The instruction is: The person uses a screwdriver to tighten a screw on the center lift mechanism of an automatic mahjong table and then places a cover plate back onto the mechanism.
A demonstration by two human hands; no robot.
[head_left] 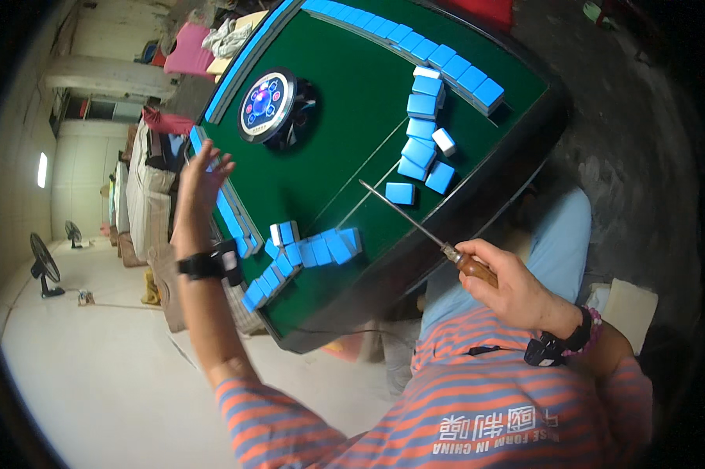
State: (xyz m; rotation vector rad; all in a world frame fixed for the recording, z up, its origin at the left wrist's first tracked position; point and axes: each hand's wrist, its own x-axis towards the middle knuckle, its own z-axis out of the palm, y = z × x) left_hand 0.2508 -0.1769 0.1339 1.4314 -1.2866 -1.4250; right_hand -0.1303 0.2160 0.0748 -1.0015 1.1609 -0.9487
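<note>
My right hand (518, 288) is closed around the brown wooden handle of a screwdriver (415, 220). Its thin metal shaft points over the near edge of a green mahjong table (344, 141). Raised with fingers apart, my left hand (204, 178) is over the table's left side, by a row of blue-backed mahjong tiles (229, 213); it holds nothing. A round control unit (268, 106) with a lit face sits tilted up out of the table's middle, dark parts showing beneath it. Loose tiles (423, 129) lie on the right, and another jumbled group (315, 248) is at the near left.
A long row of blue-backed tiles (403, 37) runs along the far side. The dark table rim (446, 234) is close to my lap. On the left are two black fans (44, 266), cloth-covered things (137, 191) and a pink chair (190, 48). A pale board (630, 314) lies at right.
</note>
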